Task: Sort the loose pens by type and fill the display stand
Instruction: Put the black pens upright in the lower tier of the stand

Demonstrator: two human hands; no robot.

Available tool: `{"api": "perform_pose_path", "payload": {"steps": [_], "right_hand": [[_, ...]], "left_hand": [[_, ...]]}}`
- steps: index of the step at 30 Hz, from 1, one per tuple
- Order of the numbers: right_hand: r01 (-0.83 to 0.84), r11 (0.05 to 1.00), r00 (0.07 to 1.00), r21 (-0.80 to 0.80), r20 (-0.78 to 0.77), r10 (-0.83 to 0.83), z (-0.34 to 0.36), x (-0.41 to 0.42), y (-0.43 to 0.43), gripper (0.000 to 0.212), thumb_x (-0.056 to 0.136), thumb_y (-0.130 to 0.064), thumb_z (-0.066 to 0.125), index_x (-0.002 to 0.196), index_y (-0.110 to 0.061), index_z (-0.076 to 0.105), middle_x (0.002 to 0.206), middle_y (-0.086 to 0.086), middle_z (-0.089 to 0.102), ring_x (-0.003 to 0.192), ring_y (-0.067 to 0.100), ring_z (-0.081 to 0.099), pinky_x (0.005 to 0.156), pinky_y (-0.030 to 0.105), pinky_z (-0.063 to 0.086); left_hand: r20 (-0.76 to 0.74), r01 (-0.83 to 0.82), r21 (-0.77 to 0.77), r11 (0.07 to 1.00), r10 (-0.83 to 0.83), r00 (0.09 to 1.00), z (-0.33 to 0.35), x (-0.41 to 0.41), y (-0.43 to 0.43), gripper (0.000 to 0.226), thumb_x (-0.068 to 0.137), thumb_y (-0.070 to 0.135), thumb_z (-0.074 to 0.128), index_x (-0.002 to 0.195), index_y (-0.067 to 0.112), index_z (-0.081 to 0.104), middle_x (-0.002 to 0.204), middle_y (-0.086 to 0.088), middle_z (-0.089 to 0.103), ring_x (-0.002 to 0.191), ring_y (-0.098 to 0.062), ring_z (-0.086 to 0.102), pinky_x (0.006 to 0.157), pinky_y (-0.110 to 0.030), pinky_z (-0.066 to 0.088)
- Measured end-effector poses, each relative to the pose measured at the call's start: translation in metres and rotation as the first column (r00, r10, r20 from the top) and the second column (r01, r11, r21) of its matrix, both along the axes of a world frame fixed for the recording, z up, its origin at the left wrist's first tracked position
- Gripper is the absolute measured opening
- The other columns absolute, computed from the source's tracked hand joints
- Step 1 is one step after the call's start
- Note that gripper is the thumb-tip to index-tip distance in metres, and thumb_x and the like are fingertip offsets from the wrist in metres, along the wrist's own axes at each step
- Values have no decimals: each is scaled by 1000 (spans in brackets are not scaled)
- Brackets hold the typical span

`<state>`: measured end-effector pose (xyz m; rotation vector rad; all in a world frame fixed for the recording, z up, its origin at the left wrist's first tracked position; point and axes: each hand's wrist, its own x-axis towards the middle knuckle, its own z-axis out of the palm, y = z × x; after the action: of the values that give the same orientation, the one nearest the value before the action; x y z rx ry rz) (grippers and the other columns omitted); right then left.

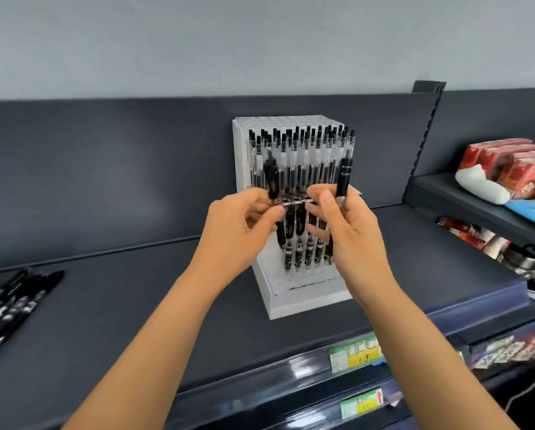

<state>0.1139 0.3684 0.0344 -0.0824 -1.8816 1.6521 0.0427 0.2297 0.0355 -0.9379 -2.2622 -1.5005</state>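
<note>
Head cam, quick rundown: two hands are being held up right in front of one white display stand (294,305), which is sitting on the dark shelf (136,305). One black pen (343,178) with silver bands is being gripped by the right hand (353,237), upright, long axis vertical, silver end down in the fingers. A second dark pen (271,178) is being pinched by the left hand (238,231), also standing upright, though it's blurry. Two tiers of upright pens are being shown in the stand, clear-barrelled pens (303,156) up top and darker pens (303,252) below, too packed to be counted. One pile of loose pens (8,305) is lying flat far left, angled lower-left to upper-right.
</note>
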Motion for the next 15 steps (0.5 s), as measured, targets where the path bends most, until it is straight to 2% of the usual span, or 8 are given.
{"api": "perform_pose_path", "payload": {"steps": [2,3,4,6,9,13,15], "right_hand": [[70,996,997,-49,-5,-71,-6,2,3,21,101,-30,43,101,-15,58,75,0,63,55,13,58,50,27,53],[93,994,996,-55,6,-92,-10,3,3,25,101,-33,41,98,-13,58,65,3,53,45,12,46,42,24,43],[102,993,995,-56,25,-101,-14,3,2,32,101,-36,39,95,-11,58,60,3,43,42,9,35,39,21,34],[94,988,994,-121,69,-86,-22,4,1,42,102,-41,32,93,-10,59,60,0,32,42,6,26,40,17,26],[73,982,995,-177,87,-58,-27,6,2,39,105,-29,29,88,-11,60,64,0,37,47,7,29,44,17,29],[73,994,997,-86,29,-70,-32,9,4,30,102,-14,37,77,-4,50,76,9,49,55,9,39,52,18,38],[81,994,997,-71,23,-80,-34,11,5,24,101,-13,42,80,-6,53,76,6,53,61,8,46,59,15,43]], "left_hand": [[9,-86,-2,996,86,996,-12,-6,-2,12,91,15,64,84,6,66,73,5,70,66,2,67,65,-7,50],[12,-100,-34,994,101,995,-19,-8,-1,14,92,15,63,85,3,67,72,4,70,67,2,67,65,-7,49],[16,-105,-73,992,107,994,-25,-9,1,15,92,15,62,87,2,67,74,3,71,68,1,67,65,-7,49],[17,-103,-139,985,107,994,-35,-11,6,15,93,16,61,88,3,66,79,-1,72,70,-4,68,67,-14,53],[-5,-134,-225,965,136,991,-48,-14,13,20,94,22,61,84,5,65,80,-7,72,72,-17,68,72,-33,56],[1,-187,-338,923,199,980,-58,-14,23,21,94,28,60,89,9,67,80,-4,70,74,-18,64,74,-35,54],[-20,-201,-397,896,211,977,-58,-15,25,26,95,32,58,88,8,67,79,-5,70,75,-20,64,71,-35,53]]}}
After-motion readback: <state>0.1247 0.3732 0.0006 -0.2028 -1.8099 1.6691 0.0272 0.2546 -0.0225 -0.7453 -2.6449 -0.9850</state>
